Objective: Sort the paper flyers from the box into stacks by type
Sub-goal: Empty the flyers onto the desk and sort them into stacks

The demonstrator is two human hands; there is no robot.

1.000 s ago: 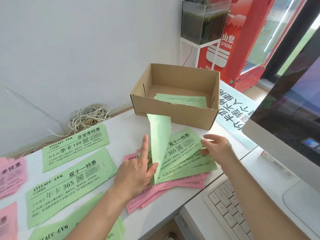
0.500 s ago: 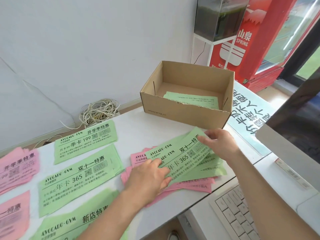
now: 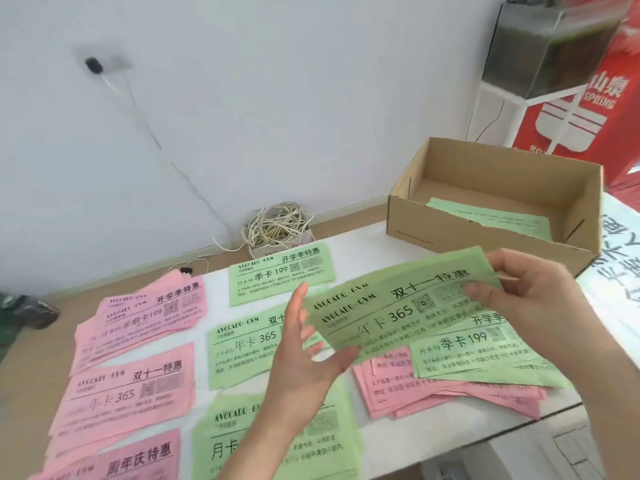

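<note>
**Green paper flyers lifted over mixed pile**

White table carries sorted pink and green stacks; brown cardboard box sits far right. Right hand pinches the flyers' right end, left hand grips their lower-left corner.

— What do the arms show?
— Bare skin. The left forearm is bare from the bottom edge of the view to the wrist. The right forearm is bare from the lower right corner to its wrist.
— And the hands?
— The left hand and the right hand are bare too, with slim, long fingers.
— Can you see the nails?
— The right thumbnail is short, rounded and plain. The left hand's fingertips are blurred, so their nails cannot be made out.
— And the wrists?
— Bare skin on both, as far as the view shows.
</note>
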